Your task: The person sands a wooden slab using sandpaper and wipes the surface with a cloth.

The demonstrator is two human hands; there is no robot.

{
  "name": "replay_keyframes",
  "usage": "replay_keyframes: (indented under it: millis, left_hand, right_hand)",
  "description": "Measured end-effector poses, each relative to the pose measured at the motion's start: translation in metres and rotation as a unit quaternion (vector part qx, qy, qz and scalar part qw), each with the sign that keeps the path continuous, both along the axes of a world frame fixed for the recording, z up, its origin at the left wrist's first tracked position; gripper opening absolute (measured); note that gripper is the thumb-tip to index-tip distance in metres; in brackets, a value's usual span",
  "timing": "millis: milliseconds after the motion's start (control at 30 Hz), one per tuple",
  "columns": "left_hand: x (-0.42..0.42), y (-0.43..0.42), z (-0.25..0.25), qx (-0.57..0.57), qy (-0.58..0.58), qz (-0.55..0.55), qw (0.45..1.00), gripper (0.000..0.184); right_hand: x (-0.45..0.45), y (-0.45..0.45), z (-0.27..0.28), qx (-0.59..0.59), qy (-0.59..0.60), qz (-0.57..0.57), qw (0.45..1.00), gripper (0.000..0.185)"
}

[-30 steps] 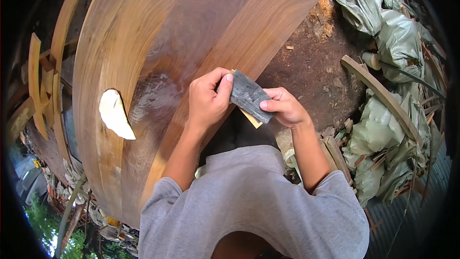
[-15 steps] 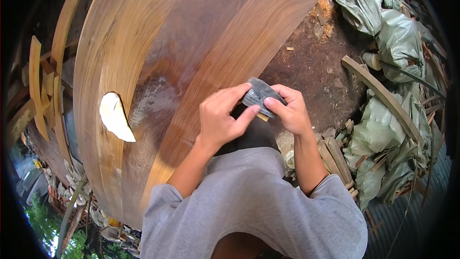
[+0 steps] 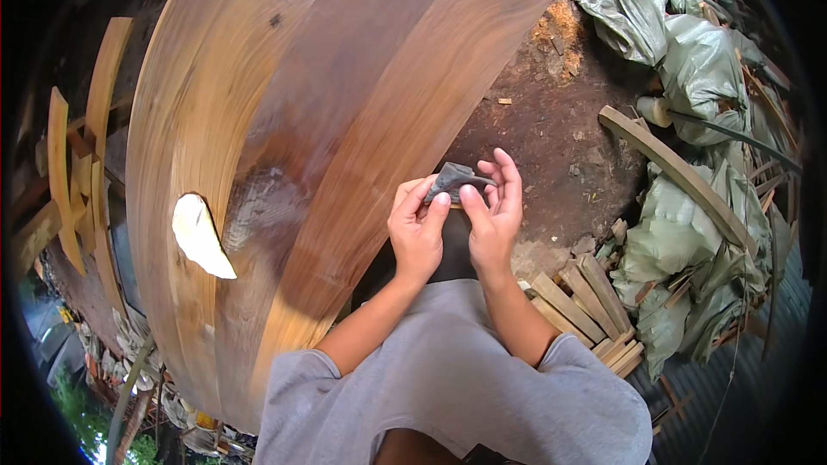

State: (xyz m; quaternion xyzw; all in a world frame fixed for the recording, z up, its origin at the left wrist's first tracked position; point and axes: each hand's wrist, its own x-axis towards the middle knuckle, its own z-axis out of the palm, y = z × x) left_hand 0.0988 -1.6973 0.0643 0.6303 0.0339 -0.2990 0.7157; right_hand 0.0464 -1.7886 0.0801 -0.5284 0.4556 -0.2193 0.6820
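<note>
Just in front of my body, a small dark grey piece of sandpaper (image 3: 452, 179) is bent and creased between my two hands. My left hand (image 3: 416, 232) pinches its left side, the thumb on the near edge. On the other side, my right hand (image 3: 497, 222) has its thumb against the near edge and its upper fingers raised behind the right end. A thin tan edge shows under the sandpaper; most of what it belongs to is hidden. Left of my hands lies a large smooth wooden slab (image 3: 345, 232) with curved grain.
A pale, whitish irregular patch (image 3: 200, 237) shows on the slab's left part. At right are crumpled green-grey sheeting (image 3: 676, 250), a long wooden strip (image 3: 676, 176) and several stacked wood offcuts (image 3: 594, 297). Curved wooden pieces (image 3: 108, 86) stand at the far left.
My hands have drawn closer together and turned. The sandpaper, flatter with its printed face showing before, is now bent up. My right fingers have lifted, and the view has shifted slightly.
</note>
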Motion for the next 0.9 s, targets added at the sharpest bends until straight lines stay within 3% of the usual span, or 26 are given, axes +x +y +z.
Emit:
replay_keyframes:
  millis: [33, 67, 100, 167, 200, 300, 367, 433, 500, 567, 600, 633, 667, 700, 767, 833, 867, 900]
  left_hand:
    - [-0.003, -0.002, -0.001, -0.001, -0.001, -0.001, 1.0, 0.028]
    - [-0.006, -0.002, -0.001, 0.019, -0.002, -0.013, 1.0, 0.029]
    - [-0.009, -0.002, -0.001, 0.038, -0.002, -0.025, 0.999, 0.029]
    - [-0.011, -0.001, 0.0, 0.044, -0.051, -0.046, 0.997, 0.03]
    - [-0.007, -0.002, -0.001, 0.044, -0.058, -0.039, 0.997, 0.03]
    - [0.004, 0.002, -0.005, 0.044, -0.075, -0.025, 0.996, 0.031]
    - [0.006, 0.008, -0.006, 0.052, -0.102, -0.052, 0.992, 0.031]
    - [0.023, 0.02, 0.01, 0.072, -0.038, -0.109, 0.991, 0.037]
    - [0.058, 0.042, 0.025, 0.172, -0.358, -0.204, 0.895, 0.043]
    - [0.111, 0.085, 0.029, 0.331, -0.532, -0.128, 0.769, 0.042]
    - [0.134, 0.117, 0.024, 0.379, -0.487, -0.053, 0.785, 0.037]
    - [0.161, 0.189, -0.016, 0.45, -0.442, 0.002, 0.776, 0.034]
    - [0.185, 0.221, -0.02, 0.573, -0.484, 0.059, 0.658, 0.044]
    - [0.204, 0.26, -0.028, 0.628, -0.49, 0.037, 0.603, 0.05]
    - [0.216, 0.304, -0.05, 0.629, -0.485, 0.008, 0.608, 0.055]
    - [0.221, 0.303, -0.051, 0.644, -0.379, 0.012, 0.664, 0.058]
    - [0.221, 0.305, -0.051, 0.63, -0.395, 0.009, 0.669, 0.057]
    - [0.221, 0.307, -0.053, 0.629, -0.394, 0.005, 0.67, 0.057]
  right_hand:
    - [0.003, 0.004, -0.001, -0.007, -0.027, -0.044, 0.999, 0.075]
    - [0.007, 0.006, -0.002, -0.015, -0.074, -0.057, 0.995, 0.056]
    - [0.008, 0.0, -0.005, -0.016, -0.074, -0.058, 0.995, 0.056]
    - [0.012, -0.015, -0.016, 0.022, 0.017, -0.015, 1.0, 0.034]
    - [0.021, -0.016, -0.024, 0.0, 0.003, -0.028, 1.0, 0.023]
    - [0.037, -0.012, -0.029, -0.042, 0.012, -0.018, 0.999, 0.022]
    - [0.037, -0.009, -0.029, 0.019, 0.005, -0.028, 0.999, 0.019]
    - [0.043, -0.01, -0.027, 0.056, 0.016, -0.026, 0.998, 0.023]
    - [0.061, -0.019, -0.033, -0.266, 0.124, -0.022, 0.956, 0.024]
    - [0.075, -0.031, -0.036, -0.373, 0.15, 0.003, 0.916, 0.025]
    - [0.079, -0.031, -0.041, -0.374, 0.148, 0.0, 0.916, 0.025]
    - [0.079, -0.03, -0.048, -0.372, 0.143, -0.018, 0.917, 0.026]
    - [0.078, -0.029, -0.052, -0.368, 0.14, -0.035, 0.918, 0.027]
    - [0.08, -0.038, -0.054, -0.369, 0.143, -0.037, 0.918, 0.027]
    - [0.093, -0.077, -0.067, -0.419, 0.125, -0.067, 0.897, 0.029]
    - [0.113, -0.138, -0.076, -0.463, 0.121, -0.044, 0.877, 0.029]
    - [0.124, -0.171, -0.081, -0.504, 0.129, -0.048, 0.853, 0.03]
    - [0.135, -0.204, -0.083, -0.481, 0.146, -0.051, 0.863, 0.033]
